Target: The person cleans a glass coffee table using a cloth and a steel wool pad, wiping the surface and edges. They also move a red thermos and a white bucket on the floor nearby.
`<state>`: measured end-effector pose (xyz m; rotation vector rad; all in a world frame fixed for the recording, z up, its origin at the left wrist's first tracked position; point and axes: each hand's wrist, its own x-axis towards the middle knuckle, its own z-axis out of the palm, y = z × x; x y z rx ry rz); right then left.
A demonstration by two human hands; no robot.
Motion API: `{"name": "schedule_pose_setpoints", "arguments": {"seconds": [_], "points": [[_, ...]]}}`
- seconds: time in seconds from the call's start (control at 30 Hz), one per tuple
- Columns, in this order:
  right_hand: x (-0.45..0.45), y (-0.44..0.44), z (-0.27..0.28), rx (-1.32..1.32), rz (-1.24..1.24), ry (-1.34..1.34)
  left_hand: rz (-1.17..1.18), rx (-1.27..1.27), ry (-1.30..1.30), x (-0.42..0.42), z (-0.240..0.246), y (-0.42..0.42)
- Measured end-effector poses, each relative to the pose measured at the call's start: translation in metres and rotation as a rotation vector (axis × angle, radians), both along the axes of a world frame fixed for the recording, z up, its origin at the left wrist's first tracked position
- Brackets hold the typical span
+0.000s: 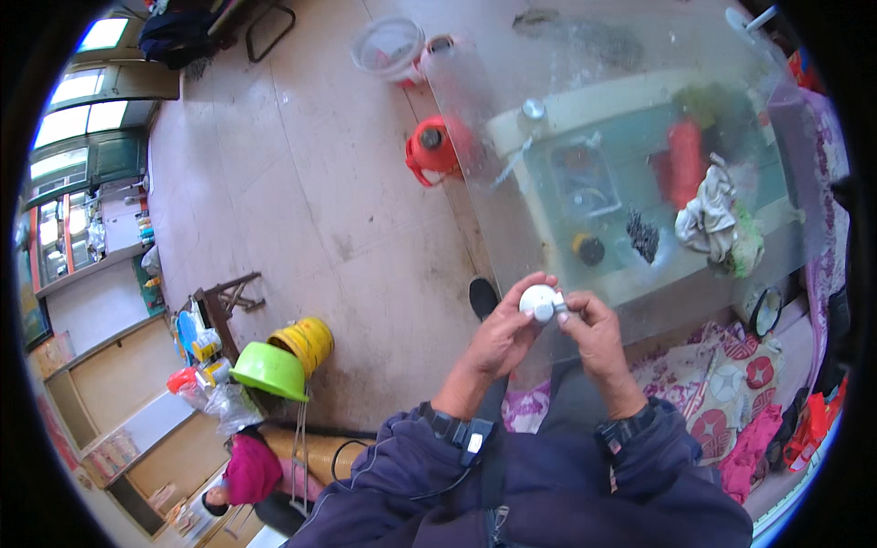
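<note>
Near the edge of a glass tabletop point(521, 226), my left hand point(503, 332) grips a round white object point(536, 299) between thumb and fingers. Its exact kind cannot be told. My right hand point(596, 332) pinches a small pale piece point(560, 302) at the right side of the round object, with thumb and forefinger. Both hands are close together, and the palms are partly hidden. On the glass beyond them are a dark pile of small bits point(643, 236) and a crumpled white cloth point(709, 212) beside green netting point(747, 243).
A red thermos flask point(433, 140) stands on the floor by the table. Left are a green plastic basin point(269, 370) and a yellow bucket point(312, 342). A person in a magenta top point(252, 469) is at lower left. Patterned fabric point(719, 383) covers a seat at right.
</note>
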<state>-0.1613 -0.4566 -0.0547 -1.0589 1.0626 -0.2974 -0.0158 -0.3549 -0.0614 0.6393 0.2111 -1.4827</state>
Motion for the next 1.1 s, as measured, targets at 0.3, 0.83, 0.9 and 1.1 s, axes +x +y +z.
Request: {"name": "schedule_pose_setpoints", "arguments": {"seconds": [0.3, 0.83, 0.9, 1.1], "points": [[0.046, 0.046, 0.101, -0.254, 0.102, 0.185, -0.139, -0.007, -0.003, 0.041, 0.061, 0.033], [0.014, 0.082, 0.133, -0.560, 0.301, 0.225, -0.204, 0.170, -0.079, -0.002, 0.100, 0.068], [0.010, 0.083, 0.140, -0.574, 0.278, 0.212, -0.196, 0.164, -0.113, -0.007, 0.109, 0.067], [0.008, 0.073, 0.150, -0.553, 0.334, 0.247, -0.197, 0.174, -0.203, -0.005, 0.138, 0.064]]}}
